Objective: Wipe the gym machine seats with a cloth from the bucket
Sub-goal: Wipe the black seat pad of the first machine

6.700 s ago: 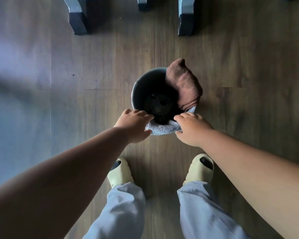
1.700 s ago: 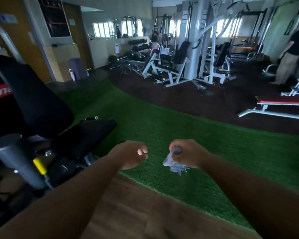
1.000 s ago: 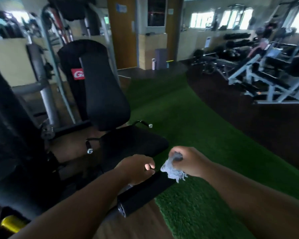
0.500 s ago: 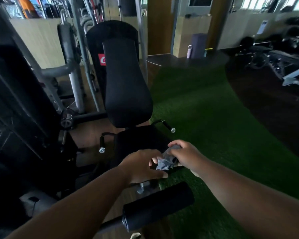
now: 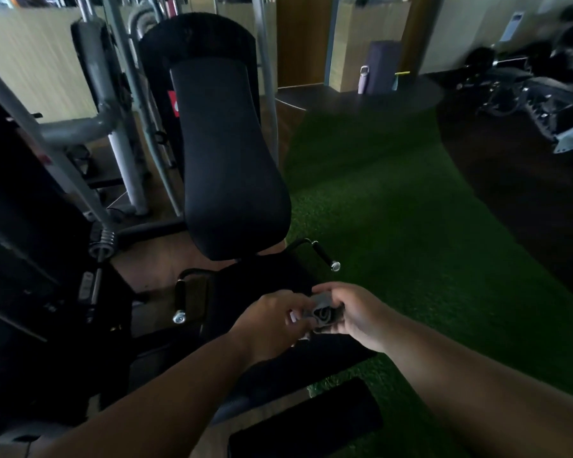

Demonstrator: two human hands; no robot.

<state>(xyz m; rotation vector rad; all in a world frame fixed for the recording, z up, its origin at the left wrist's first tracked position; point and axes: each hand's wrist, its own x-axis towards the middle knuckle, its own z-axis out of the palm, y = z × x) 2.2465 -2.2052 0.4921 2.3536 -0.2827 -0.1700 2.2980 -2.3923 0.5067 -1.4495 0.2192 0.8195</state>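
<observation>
Hands meet above the black seat [image 5: 262, 285] of a gym machine: left hand [image 5: 272, 322] and right hand [image 5: 354, 315] both grip a bunched grey cloth [image 5: 321, 314], below the backrest [image 5: 225, 160].

A strip of green turf [image 5: 394, 226] runs from the centre toward 5 o'clock. At 1 o'clock a purple bin [image 5: 382, 66] stands by the wall, a water bottle [image 5: 363, 79] just beside it. Weight benches [image 5: 543, 90] blur at 2 o'clock.
</observation>
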